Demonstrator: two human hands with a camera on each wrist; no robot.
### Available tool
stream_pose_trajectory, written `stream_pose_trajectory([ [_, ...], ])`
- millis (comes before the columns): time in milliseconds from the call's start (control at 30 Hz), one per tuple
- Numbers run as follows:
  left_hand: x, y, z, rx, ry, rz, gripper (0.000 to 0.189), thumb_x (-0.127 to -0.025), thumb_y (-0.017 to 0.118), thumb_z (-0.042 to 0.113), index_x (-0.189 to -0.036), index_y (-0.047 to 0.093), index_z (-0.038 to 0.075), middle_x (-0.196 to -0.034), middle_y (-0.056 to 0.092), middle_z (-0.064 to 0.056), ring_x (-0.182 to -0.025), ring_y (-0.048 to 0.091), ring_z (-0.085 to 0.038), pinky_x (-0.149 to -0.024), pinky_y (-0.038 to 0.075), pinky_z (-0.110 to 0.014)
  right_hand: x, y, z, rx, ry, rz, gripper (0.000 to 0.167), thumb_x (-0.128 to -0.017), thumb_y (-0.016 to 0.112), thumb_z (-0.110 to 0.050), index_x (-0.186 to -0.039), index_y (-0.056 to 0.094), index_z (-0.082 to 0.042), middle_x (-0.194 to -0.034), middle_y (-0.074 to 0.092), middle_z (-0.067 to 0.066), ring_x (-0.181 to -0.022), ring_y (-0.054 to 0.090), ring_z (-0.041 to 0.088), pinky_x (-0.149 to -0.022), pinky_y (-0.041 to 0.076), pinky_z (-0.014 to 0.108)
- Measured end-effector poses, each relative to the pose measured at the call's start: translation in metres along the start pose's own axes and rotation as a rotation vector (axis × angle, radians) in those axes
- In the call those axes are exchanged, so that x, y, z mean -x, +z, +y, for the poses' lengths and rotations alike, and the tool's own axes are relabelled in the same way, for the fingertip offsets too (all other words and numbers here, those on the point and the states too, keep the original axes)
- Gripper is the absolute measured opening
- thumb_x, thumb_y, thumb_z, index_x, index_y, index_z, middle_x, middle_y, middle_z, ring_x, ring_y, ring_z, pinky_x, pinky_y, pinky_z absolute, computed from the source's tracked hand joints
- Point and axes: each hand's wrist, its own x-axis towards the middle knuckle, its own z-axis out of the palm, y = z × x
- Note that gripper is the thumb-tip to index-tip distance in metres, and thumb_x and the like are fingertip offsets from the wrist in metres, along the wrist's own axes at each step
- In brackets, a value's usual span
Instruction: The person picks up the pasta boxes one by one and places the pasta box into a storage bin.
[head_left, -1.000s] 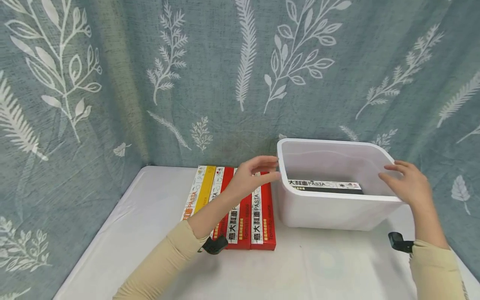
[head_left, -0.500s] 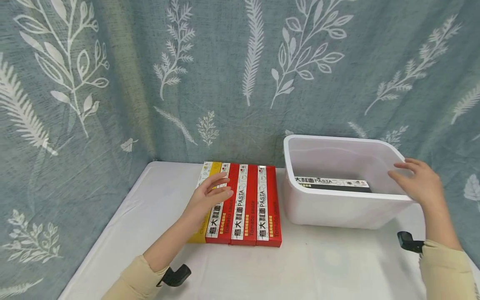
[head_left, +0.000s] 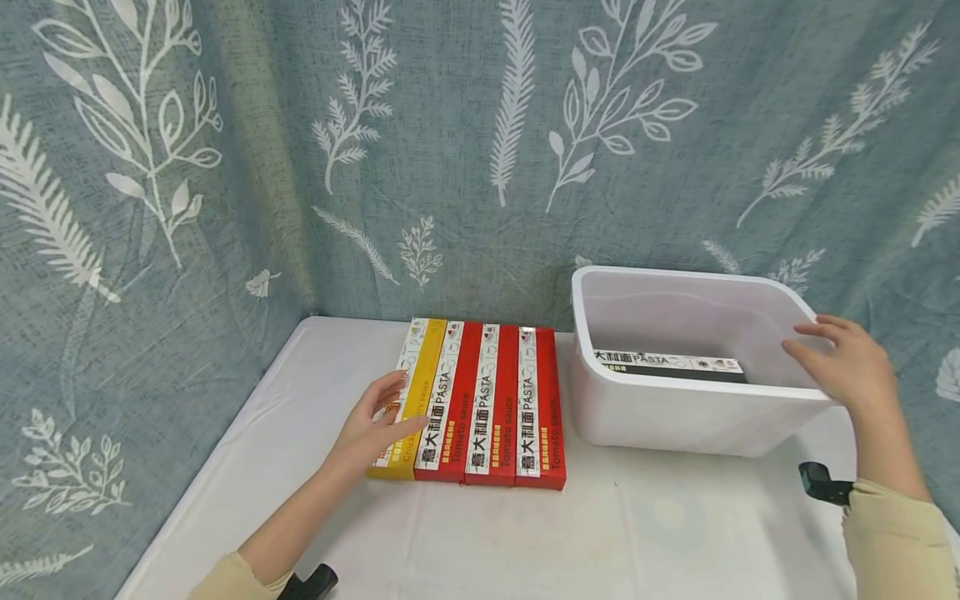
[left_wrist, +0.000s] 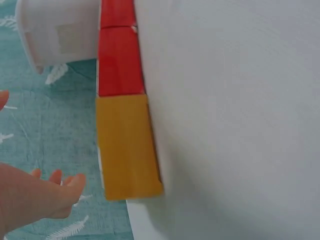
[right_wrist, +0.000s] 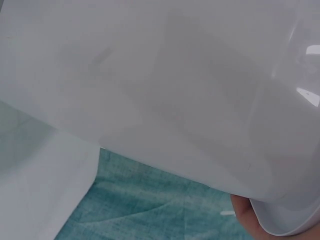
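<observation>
My left hand hovers at the yellow pasta box, fingers spread over its left side and thumb over its front part. A gap shows between that hand and the yellow box in the left wrist view. Beside it lie three red tomato-sauce pasta boxes in a row. At the right end of the white bin, my right hand rests across the rim, its fingers loosely bent. A black-and-white pasta box lies inside. The right wrist view shows the bin wall and part of that hand.
The boxes and bin stand on a white-covered table. A blue-green curtain with white leaf prints closes off the back and sides. The bin stands just right of the red boxes.
My left hand has left the bin's left rim and moved left and nearer, across the red boxes to the yellow one. The right hand has stayed on the bin's rim; the head view shifted slightly.
</observation>
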Motion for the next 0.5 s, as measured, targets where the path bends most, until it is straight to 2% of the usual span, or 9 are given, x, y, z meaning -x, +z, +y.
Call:
stream_pose_trajectory([
  [167, 0.005, -0.005, -0.008, -0.105, -0.037, 0.006, 0.091, -0.082, 0.076, 0.019, -0.153, 0.020, 0.010, -0.155, 0.023, -0.018, -0.141, 0.023, -0.036, -0.113, 0.025, -0.052, 0.000, 0.000, 0.000, -0.001, -0.010, -0.001, 0.063, -0.100, 0.045, -0.043, -0.134, 0.048, 0.009, -0.151, 0.020, 0.034, -0.133, 0.015, 0.062, -0.096, 0.017, 0.078],
  [300, 0.008, -0.009, -0.015, -0.171, -0.046, -0.002, 0.098, -0.080, 0.079, 0.021, -0.154, 0.017, 0.008, -0.155, 0.020, -0.020, -0.140, 0.023, -0.041, -0.112, 0.025, -0.056, 0.000, -0.001, 0.000, 0.003, -0.003, -0.006, 0.063, -0.100, 0.045, -0.044, -0.134, 0.048, 0.009, -0.151, 0.020, 0.035, -0.133, 0.015, 0.062, -0.096, 0.017, 0.078],
  [500, 0.009, -0.014, -0.026, -0.219, -0.093, -0.066, 0.110, -0.075, 0.082, 0.024, -0.153, 0.008, 0.001, -0.154, 0.018, -0.025, -0.138, 0.024, -0.044, -0.109, 0.027, -0.059, -0.001, -0.001, 0.000, 0.006, 0.001, -0.012, 0.063, -0.100, 0.044, -0.044, -0.135, 0.047, 0.009, -0.151, 0.019, 0.035, -0.133, 0.016, 0.062, -0.096, 0.017, 0.078],
])
